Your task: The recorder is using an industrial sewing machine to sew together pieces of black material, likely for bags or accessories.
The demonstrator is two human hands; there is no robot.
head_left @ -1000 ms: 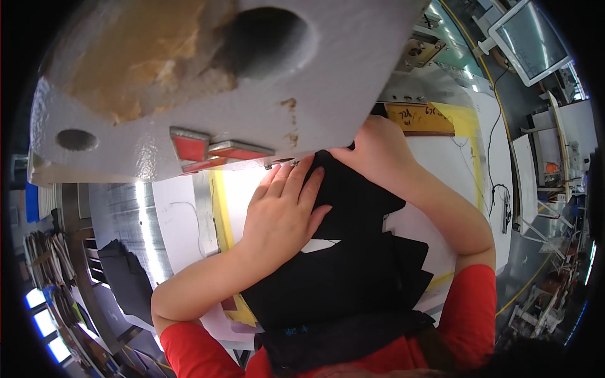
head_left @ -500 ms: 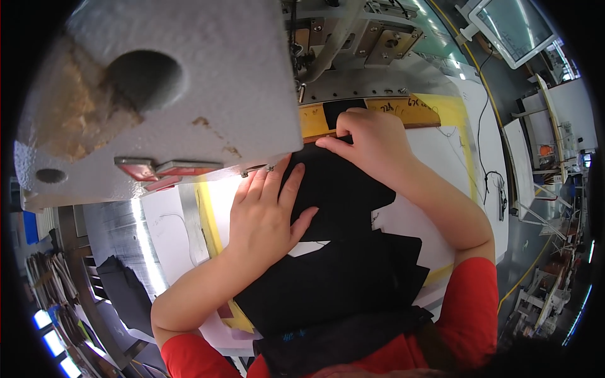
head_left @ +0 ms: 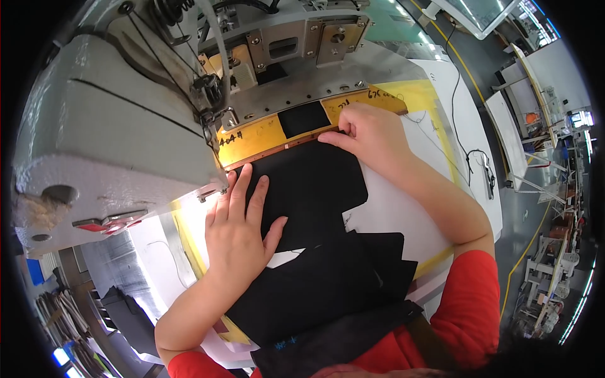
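A black fabric piece lies under the sewing machine, its far edge against a yellow clamp plate with a brown front strip. My left hand is flat on the fabric's left part, fingers spread, fingertips close to the strip and beside the machine head. At the right end of the fabric's far edge, my right hand has its fingers curled and its thumb laid along the edge. It appears to pinch the fabric there, though the curled fingertips are hidden. More black fabric spreads toward my lap.
A metal clamp frame stands behind the plate. White sheeting bordered by yellow tape lies beneath the fabric. Dark cloth sits at lower left. A cable runs along the right, and a monitor stands at far right.
My view has shifted, so the machine head sits farther left and more of the yellow plate shows. Both hands keep nearly the same poses on the fabric.
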